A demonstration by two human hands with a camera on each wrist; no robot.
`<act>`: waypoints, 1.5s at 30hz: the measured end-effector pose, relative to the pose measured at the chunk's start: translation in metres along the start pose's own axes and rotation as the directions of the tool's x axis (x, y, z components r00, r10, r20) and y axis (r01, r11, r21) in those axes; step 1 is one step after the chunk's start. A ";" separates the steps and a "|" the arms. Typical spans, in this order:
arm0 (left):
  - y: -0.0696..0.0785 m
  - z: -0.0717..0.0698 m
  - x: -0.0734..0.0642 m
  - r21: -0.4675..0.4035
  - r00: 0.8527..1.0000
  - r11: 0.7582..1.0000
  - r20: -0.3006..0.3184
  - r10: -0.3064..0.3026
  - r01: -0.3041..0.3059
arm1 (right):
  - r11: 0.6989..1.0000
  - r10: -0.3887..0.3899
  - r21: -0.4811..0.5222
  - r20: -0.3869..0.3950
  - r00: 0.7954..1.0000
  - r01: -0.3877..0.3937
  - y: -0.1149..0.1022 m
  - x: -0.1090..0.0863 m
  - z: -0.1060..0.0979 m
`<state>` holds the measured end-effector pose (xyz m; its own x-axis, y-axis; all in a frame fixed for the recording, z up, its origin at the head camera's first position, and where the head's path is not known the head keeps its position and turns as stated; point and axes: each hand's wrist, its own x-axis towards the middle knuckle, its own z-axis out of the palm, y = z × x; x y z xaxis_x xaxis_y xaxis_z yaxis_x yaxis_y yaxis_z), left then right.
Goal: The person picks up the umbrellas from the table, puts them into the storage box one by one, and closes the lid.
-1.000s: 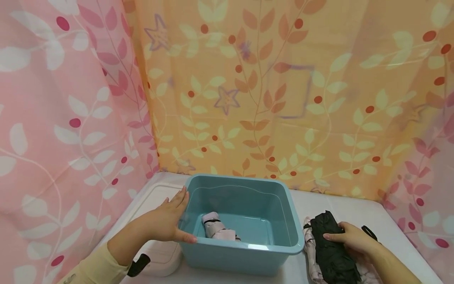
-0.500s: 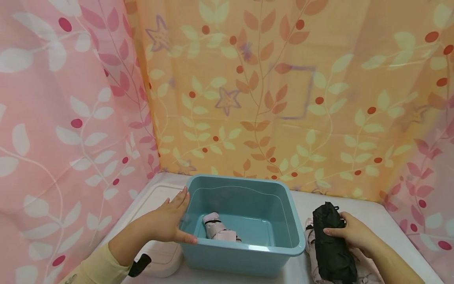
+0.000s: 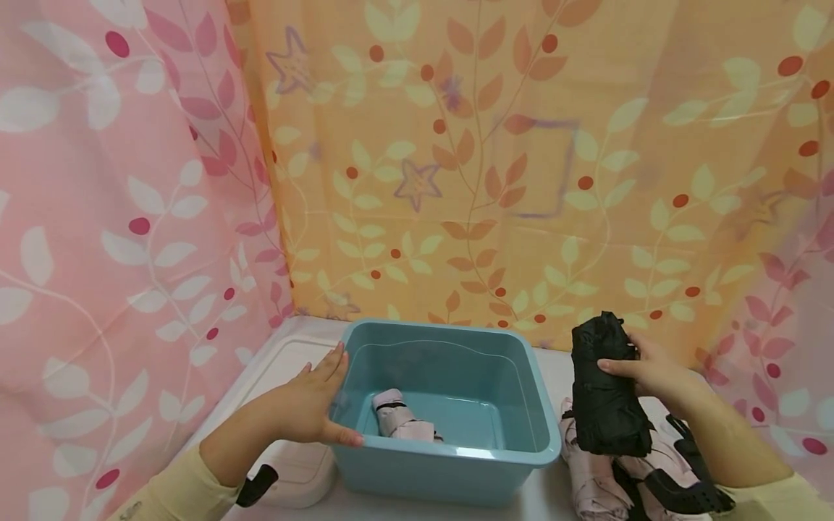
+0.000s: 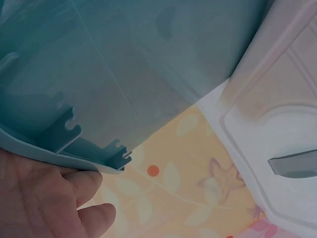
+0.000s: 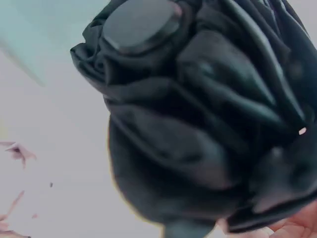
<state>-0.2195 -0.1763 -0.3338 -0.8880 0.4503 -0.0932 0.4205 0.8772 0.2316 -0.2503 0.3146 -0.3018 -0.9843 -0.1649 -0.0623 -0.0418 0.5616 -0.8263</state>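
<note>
Two hands at work: the right hand (image 3: 654, 373) grips a folded black umbrella (image 3: 606, 387) lifted beside the blue tub (image 3: 515, 376); the left hand (image 3: 309, 405), fingers straight, braces the tub's wall. A firm mid-body grip should keep the folds bundled, and the rim is best cleared before lowering beside the pink umbrella (image 3: 400, 418) inside.

Soft, even light is filling all views, casting faint shadows. The right wrist view is blurring the black umbrella (image 5: 198, 114); glare is glinting off the tub (image 3: 482, 454) rim.
</note>
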 end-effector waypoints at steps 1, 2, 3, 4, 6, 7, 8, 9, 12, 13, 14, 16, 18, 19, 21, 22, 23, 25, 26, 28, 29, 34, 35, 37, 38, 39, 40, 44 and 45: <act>0.000 0.000 0.000 0.000 1.000 1.000 0.002 0.001 -0.001 | 1.000 -0.018 -0.005 -0.009 1.000 0.018 -0.007 0.001 0.000; 0.000 0.000 0.000 0.002 1.000 1.000 0.004 0.002 -0.002 | 0.999 -0.035 -0.007 -0.020 0.999 0.034 -0.014 0.003 0.000; 0.000 0.001 0.001 0.003 1.000 1.000 0.004 0.003 -0.003 | 0.999 -0.044 -0.012 -0.025 0.999 0.044 -0.021 0.005 0.000; 0.000 0.001 0.001 0.008 1.000 1.000 0.003 0.004 -0.004 | 0.999 -0.053 -0.014 -0.030 0.998 0.052 -0.029 0.006 0.001; -0.001 0.000 0.001 0.015 1.000 1.000 0.000 0.005 -0.005 | 0.998 -0.069 -0.016 -0.035 0.997 0.069 -0.043 0.011 0.004; -0.001 0.000 0.001 0.018 1.000 1.000 0.000 0.005 -0.005 | 0.997 -0.072 -0.017 -0.033 0.997 0.072 -0.051 0.013 0.006; 0.000 0.000 0.001 0.018 1.000 1.000 0.000 0.006 -0.006 | 0.997 -0.078 -0.016 -0.033 0.996 0.078 -0.057 0.015 0.008; 0.000 -0.001 0.000 0.018 1.000 1.000 0.000 0.006 -0.006 | 0.996 -0.083 -0.016 -0.027 0.996 0.083 -0.063 0.018 0.010; 0.000 -0.001 0.000 0.015 1.000 1.000 0.003 0.005 -0.005 | 0.996 -0.089 -0.031 -0.013 0.996 0.089 -0.080 0.027 0.020; 0.000 -0.001 0.000 0.017 1.000 1.000 0.004 0.003 -0.003 | 0.995 -0.087 -0.049 -0.010 0.996 0.087 -0.085 0.031 0.023; 0.000 0.000 0.000 0.019 1.000 1.000 0.005 0.001 -0.001 | 0.995 -0.085 -0.054 -0.003 0.996 0.085 -0.089 0.034 0.027; 0.000 0.001 0.001 0.020 1.000 1.000 0.005 -0.001 0.001 | 0.995 -0.074 -0.065 0.008 0.997 0.074 -0.097 0.042 0.036; 0.000 0.002 0.002 0.020 1.000 1.000 0.004 -0.003 0.003 | 0.996 -0.067 -0.065 0.020 0.998 0.068 -0.104 0.050 0.046; 0.000 0.002 0.002 0.022 1.000 1.000 0.004 -0.003 0.003 | 0.996 -0.065 -0.056 0.035 0.997 0.067 -0.108 0.055 0.051; 0.000 0.003 0.003 0.020 1.000 1.000 0.006 -0.003 0.003 | 0.997 -0.066 -0.046 0.055 0.996 0.068 -0.114 0.062 0.064; 0.000 0.003 0.003 0.021 1.000 1.000 0.007 -0.003 0.002 | 0.996 -0.066 -0.047 0.062 0.996 0.069 -0.117 0.066 0.070; 0.000 0.003 0.003 0.021 1.000 1.000 0.008 -0.001 0.000 | 0.996 -0.072 -0.052 0.068 0.995 0.076 -0.120 0.069 0.077; 0.000 0.002 0.003 0.025 1.000 1.000 0.009 0.006 -0.007 | 0.994 -0.084 -0.067 0.078 0.993 0.089 -0.126 0.075 0.090; 0.000 0.001 0.003 0.026 1.000 1.000 0.009 0.009 -0.009 | 0.991 -0.096 -0.090 0.081 0.992 0.103 -0.128 0.077 0.096; 0.000 0.000 0.003 0.030 1.000 0.999 0.008 0.016 -0.017 | 0.986 -0.112 -0.117 0.087 0.990 0.122 -0.133 0.082 0.108; -0.001 0.000 0.002 0.035 1.000 0.999 0.005 0.018 -0.018 | 0.984 -0.121 -0.120 0.094 0.988 0.132 -0.135 0.084 0.114; -0.002 -0.001 0.002 0.046 1.000 0.999 -0.004 0.017 -0.017 | 0.984 -0.126 -0.114 0.123 0.984 0.140 -0.144 0.089 0.138; -0.002 -0.001 0.002 0.044 1.000 0.999 -0.004 0.016 -0.016 | 0.984 -0.123 -0.114 0.127 0.984 0.138 -0.146 0.090 0.143; -0.001 -0.001 0.002 0.036 1.000 0.999 -0.004 0.016 -0.016 | 0.983 -0.118 -0.125 0.139 0.983 0.135 -0.149 0.092 0.151; -0.001 -0.001 0.002 0.031 1.000 0.999 -0.002 0.016 -0.016 | 0.983 -0.110 -0.129 0.146 0.983 0.130 -0.150 0.093 0.156; -0.001 -0.001 0.002 0.032 1.000 0.999 -0.002 0.015 -0.015 | 0.983 -0.103 -0.138 0.150 0.983 0.124 -0.151 0.095 0.160; -0.001 -0.001 0.002 0.031 1.000 0.999 -0.002 0.014 -0.014 | 0.981 -0.099 -0.152 0.149 0.984 0.121 -0.152 0.097 0.165; -0.002 0.001 0.003 0.038 1.000 0.999 -0.010 0.015 -0.014 | 0.974 -0.080 -0.199 0.162 0.983 0.112 -0.153 0.106 0.181; -0.002 0.001 0.003 0.040 1.000 0.999 -0.011 0.015 -0.015 | 0.972 -0.077 -0.207 0.168 0.983 0.112 -0.152 0.108 0.184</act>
<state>-0.2224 -0.1761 -0.3359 -0.8834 0.4618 -0.0792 0.4407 0.8764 0.1944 -0.3190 0.0623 -0.2853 -0.9353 -0.3419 -0.0916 -0.1860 0.6950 -0.6945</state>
